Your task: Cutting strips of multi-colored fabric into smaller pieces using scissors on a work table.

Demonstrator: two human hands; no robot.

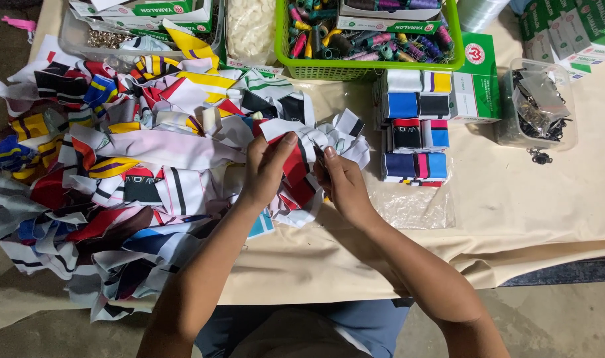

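My left hand (266, 169) and my right hand (342, 182) both grip a red, white and black fabric piece (301, 174) over the middle of the table. The piece is bunched between the two hands, with its loose ends hanging toward me. A large heap of coloured fabric strips (117, 166) spreads to the left of my left hand and touches the piece I hold.
Folded fabric stacks (415, 126) lie on a clear plastic bag right of my hands. A green basket (368, 66) of thread spools stands at the back. A clear tub of dark clips (538, 106) sits far right. Cream cloth (528, 199) covers the table.
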